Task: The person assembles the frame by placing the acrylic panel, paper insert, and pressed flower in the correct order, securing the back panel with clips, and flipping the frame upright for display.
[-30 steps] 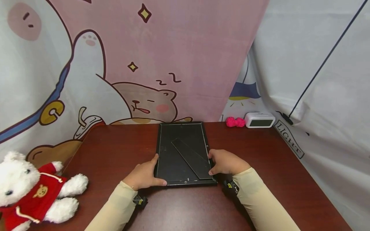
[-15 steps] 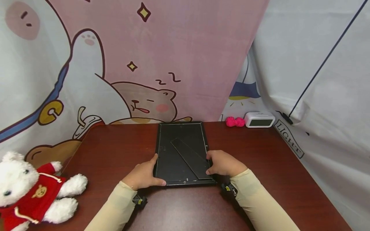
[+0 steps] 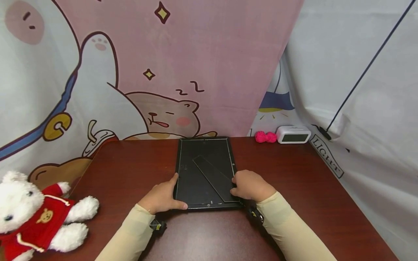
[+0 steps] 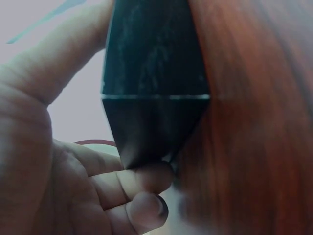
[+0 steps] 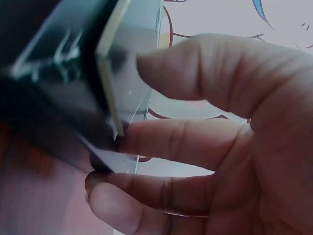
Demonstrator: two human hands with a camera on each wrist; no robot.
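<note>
A black picture frame [image 3: 193, 190] lies face down on the table, its back upward. Its flat easel stand [image 3: 213, 177] slants across that back toward the near right corner. My left hand [image 3: 160, 197] grips the near left corner, thumb along the near edge; in the left wrist view, curled fingertips [image 4: 154, 177] reach under the frame's corner [image 4: 154, 63]. At the right edge my right hand [image 3: 253, 185] has thumb and bent fingers at the stand's lower end. The right wrist view shows the forefinger touching the stand's pale edge [image 5: 108, 85], with the thumb above it.
A white plush bear [image 3: 47, 217] in a red top sits at the left. Against the back edge stand a pink bow-shaped thing [image 3: 265, 137] and a white digital clock [image 3: 294, 135]. A printed cloth [image 3: 222, 65] hangs behind the brown table [image 3: 137, 159].
My right hand has slid a little to the left, over the stand's lower end, its fingers bending more. My left hand and the picture frame have stayed in place.
</note>
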